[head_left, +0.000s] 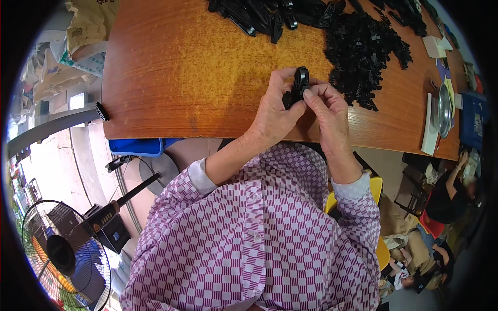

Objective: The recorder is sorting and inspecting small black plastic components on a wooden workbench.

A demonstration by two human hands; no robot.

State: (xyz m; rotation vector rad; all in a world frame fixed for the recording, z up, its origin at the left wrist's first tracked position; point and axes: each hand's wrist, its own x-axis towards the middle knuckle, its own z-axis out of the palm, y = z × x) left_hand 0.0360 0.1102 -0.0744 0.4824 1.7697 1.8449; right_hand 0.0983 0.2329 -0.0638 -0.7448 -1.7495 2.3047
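Observation:
Both my hands meet over the near edge of the wooden table. Between them stands a small, glossy black plastic part, long and narrow with rounded ends. My left hand grips it with fingers curled behind and the thumb in front. The thumb and fingers of my right hand pinch its right side. My fingers cover its lower end. A heap of small black plastic pieces lies just right of my right hand. Larger black parts, similar in look to the held one, are piled at the far edge.
One black part rests at the table's left edge. On the right are a metal dish and a white strip. Below the table edge sit a blue bin and a yellow chair. A fan stands lower left; other people sit at right.

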